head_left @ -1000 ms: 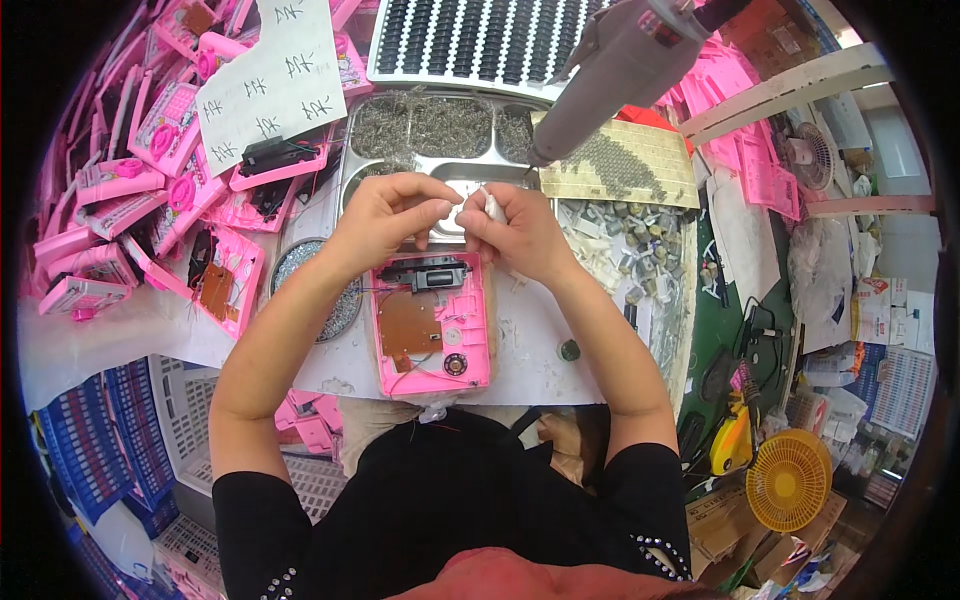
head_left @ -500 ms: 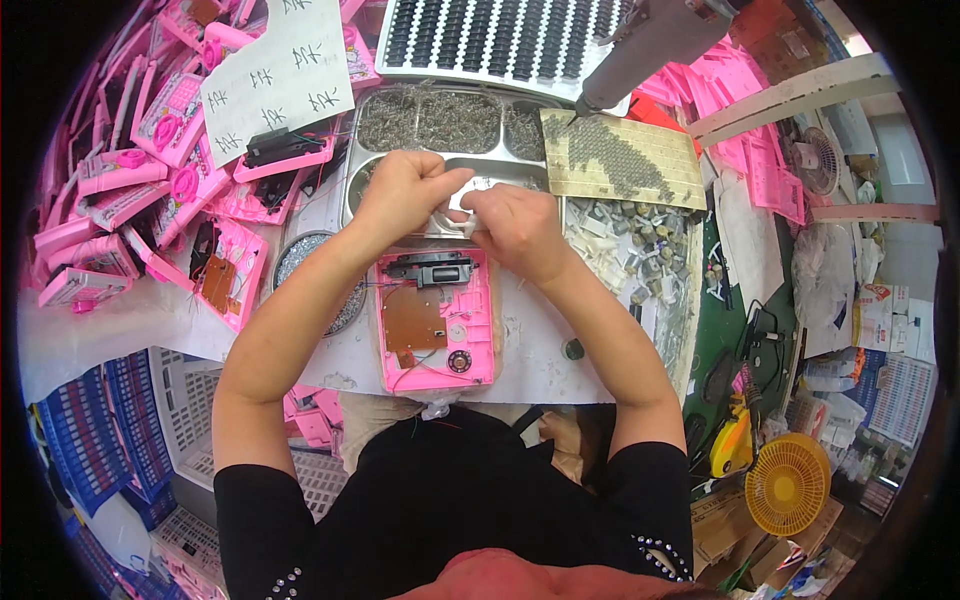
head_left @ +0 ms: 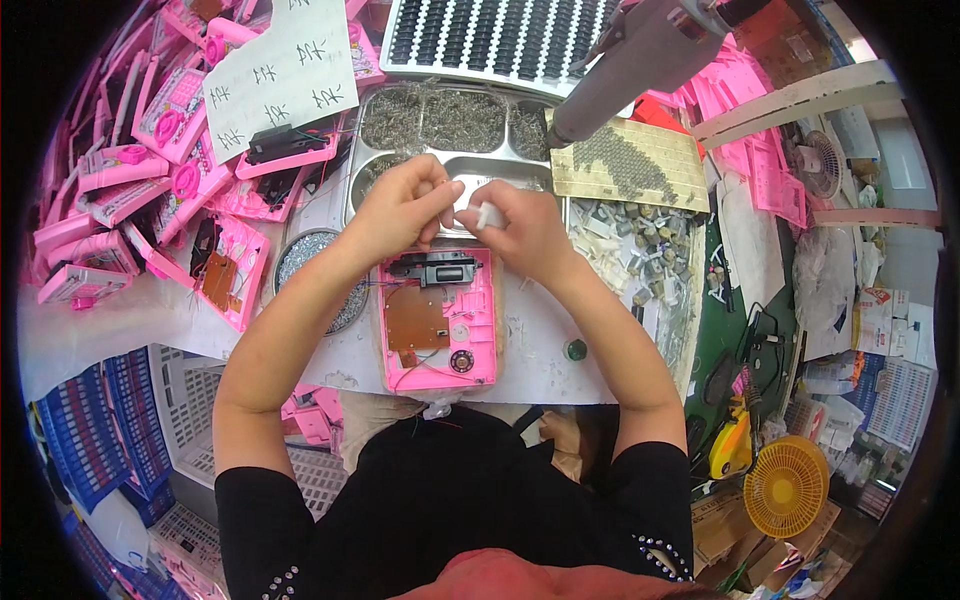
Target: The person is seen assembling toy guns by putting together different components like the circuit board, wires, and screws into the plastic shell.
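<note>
My right hand [head_left: 522, 225] is closed on a small white plastic part [head_left: 488, 215]. Close beside it, my left hand [head_left: 408, 203] is pinched, its fingertips a short gap away; whatever they hold is too small to make out. Both hands hover over the near edge of a compartmented metal tray [head_left: 548, 178]. Just below them, nearest to me, lies an opened pink plastic casing [head_left: 480, 335]. Inside it sit a brown circuit board [head_left: 415, 322], a black rectangular part [head_left: 440, 269] and thin wires.
A grey powered screwdriver [head_left: 640, 75] hangs over a card of small metal pieces [head_left: 625, 165]. Small motors with white fittings [head_left: 645, 245] lie at right. A round dish of screws [head_left: 310, 250] is left of the casing. Pink casings [head_left: 150, 185] pile up far left; a white rack of black parts [head_left: 500, 38] lies behind.
My hands have drawn slightly apart, and the white part now shows in my right hand. The hanging screwdriver has swung a little left and toward me. The pink casing stays put.
</note>
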`<state>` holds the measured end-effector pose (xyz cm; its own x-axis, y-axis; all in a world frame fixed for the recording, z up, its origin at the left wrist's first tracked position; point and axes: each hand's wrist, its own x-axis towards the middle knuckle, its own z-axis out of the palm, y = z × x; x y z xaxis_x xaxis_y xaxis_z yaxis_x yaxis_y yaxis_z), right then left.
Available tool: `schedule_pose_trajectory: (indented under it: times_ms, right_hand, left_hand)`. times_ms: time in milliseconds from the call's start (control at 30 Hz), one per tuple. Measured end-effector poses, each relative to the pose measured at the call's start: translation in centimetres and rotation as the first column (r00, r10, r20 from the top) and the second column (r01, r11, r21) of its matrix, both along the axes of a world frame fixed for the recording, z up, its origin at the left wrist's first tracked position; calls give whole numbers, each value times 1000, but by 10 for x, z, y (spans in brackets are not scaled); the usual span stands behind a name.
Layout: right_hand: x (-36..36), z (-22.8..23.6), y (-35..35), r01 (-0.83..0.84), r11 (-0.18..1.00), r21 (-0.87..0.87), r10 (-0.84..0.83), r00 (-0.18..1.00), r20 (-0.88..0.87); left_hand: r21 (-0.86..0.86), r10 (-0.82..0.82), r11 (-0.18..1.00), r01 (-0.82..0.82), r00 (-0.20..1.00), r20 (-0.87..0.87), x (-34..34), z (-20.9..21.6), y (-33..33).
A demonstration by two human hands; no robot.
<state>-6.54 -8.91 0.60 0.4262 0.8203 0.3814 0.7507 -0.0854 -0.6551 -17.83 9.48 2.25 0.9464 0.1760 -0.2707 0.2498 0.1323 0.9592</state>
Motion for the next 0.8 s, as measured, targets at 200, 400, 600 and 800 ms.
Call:
schedule_pose_trajectory:
  times_ms: [200, 400, 600, 800]
  right_hand:
    - [0, -15, 2, -131, 991, 24, 114, 931, 346]
    - [-1, 7, 15, 245, 770, -589, -112, 961, 253]
    - [-39, 37, -56, -115, 983, -142, 77, 966, -247]
    - [-101, 32, -101, -115, 993, -20, 111, 981, -157]
  left_hand:
    - [340, -4, 940, 24, 998, -61, 18, -25, 14]
    - [838, -65, 528, -137, 977, 201, 6, 0, 17]
    - [13, -117, 993, 121, 980, -160, -84, 36, -29]
    - [-428, -122, 903, 46, 981, -152, -131, 3, -78]
